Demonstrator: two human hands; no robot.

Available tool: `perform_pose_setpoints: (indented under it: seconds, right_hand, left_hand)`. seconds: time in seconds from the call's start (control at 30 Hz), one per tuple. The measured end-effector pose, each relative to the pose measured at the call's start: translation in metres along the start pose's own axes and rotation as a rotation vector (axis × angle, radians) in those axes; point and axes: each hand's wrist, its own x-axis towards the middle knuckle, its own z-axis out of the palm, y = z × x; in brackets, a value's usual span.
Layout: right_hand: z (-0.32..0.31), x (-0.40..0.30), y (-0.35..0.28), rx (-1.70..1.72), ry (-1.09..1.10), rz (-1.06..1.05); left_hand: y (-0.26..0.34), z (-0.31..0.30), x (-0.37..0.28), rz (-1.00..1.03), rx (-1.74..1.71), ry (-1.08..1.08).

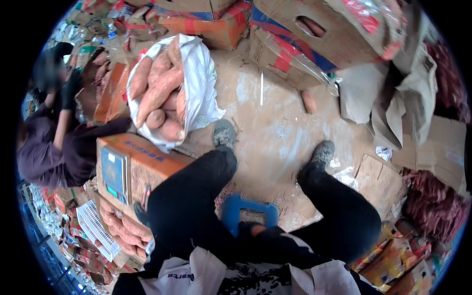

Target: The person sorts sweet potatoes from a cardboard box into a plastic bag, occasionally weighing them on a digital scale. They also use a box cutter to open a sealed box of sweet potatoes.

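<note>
My left hand (142, 214), in a dark glove, shows only partly beside my left thigh. It is at the edge of an orange-and-brown carton (162, 156), close to a slim pen-like object (146, 197). A scale with a blue face (112, 173) is on that same carton. Between my thighs, my right hand (254, 229) is at the front of a blue plastic stool (231, 210); its fingers are mostly hidden in dark shadow. Beyond my left shoe stands an open white woven sack (201, 73) full of large sweet potatoes (160, 96).
A co-worker (55, 147) with dark gloves sits at left by an open carton of sweet potatoes (101, 70). Stacked cartons (291, 44) stand ahead. One loose sweet potato (309, 102) lies on the floor. Cardboard sheets (435, 147) and purplish-red roots (435, 202) are at right.
</note>
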Motion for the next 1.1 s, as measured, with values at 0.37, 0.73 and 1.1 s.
perform_pose_setpoints:
  seconds: [0.37,0.73,1.1]
  right_hand:
    - [-0.093,-0.016,0.059,0.017,-0.234,0.032]
    - [-0.184,-0.01,0.058,-0.345,0.038,-0.233]
    - [-0.253,-0.142,-0.106,0.829,0.819,-0.782]
  left_hand:
    - [0.012,-0.006,0.005,0.026,0.19,-0.031]
    - [0.044,-0.034,0.018,-0.191,0.106,-0.05]
    - [0.198,-0.109,0.121,-0.065,-1.14,-0.196]
